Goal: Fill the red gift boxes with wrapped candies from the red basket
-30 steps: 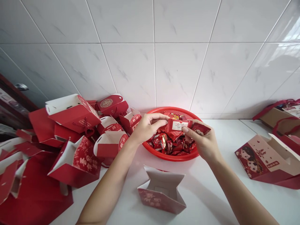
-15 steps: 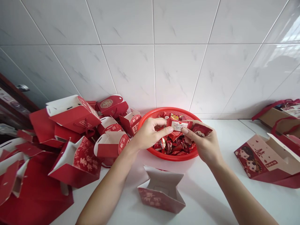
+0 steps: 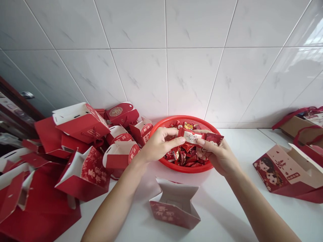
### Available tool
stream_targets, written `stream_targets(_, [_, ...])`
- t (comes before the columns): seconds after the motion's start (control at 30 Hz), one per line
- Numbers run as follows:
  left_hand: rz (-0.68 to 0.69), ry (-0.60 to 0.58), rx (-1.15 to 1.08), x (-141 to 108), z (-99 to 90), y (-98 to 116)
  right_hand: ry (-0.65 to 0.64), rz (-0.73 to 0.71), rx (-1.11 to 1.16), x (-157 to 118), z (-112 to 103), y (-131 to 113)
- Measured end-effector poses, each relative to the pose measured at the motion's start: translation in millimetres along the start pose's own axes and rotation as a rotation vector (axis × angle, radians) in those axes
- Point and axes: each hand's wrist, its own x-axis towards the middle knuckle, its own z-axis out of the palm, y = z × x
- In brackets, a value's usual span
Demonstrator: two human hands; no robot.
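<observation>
Both hands are raised over a red plastic basket heaped with wrapped candies. Between them is a wrapped candy, red with a white lettered panel. My left hand is closed, thumb and fingers pinching the candy's left end. My right hand is closed too, its thumb on the right end. A second, darker red candy packet pokes out of my right hand. In front of the basket stands an open red paper box, its grey-white inside showing.
Several red paper boxes are piled at the left, many with open tops. On the right are a pink and red box with printed figures and a brown box with a red ribbon. A tiled wall rises behind the white counter.
My right hand has turned slightly inward and the dark red packet in it now shows less of its face. The candy between my hands has tilted a little.
</observation>
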Motion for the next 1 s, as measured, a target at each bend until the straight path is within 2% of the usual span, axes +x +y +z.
stream_targets(0.2, [-0.004,0.036,0.075,-2.3,1.6,3.7,-0.067,0.011,0.006,-2.5,-1.6,-1.0])
stream_targets(0.4, [-0.051,0.024,0.076,-4.2,2.3,5.4,-0.009,-0.035,-0.009,-1.1,-0.3,1.9])
stream_targets(0.53, [-0.034,0.012,0.071,-3.7,2.4,6.6,0.015,-0.057,-0.018,-1.6,-2.4,3.7])
stream_targets(1.0, [-0.043,-0.015,0.095,-6.4,-1.3,6.7,-0.038,-0.061,-0.042,-1.4,-6.1,5.5])
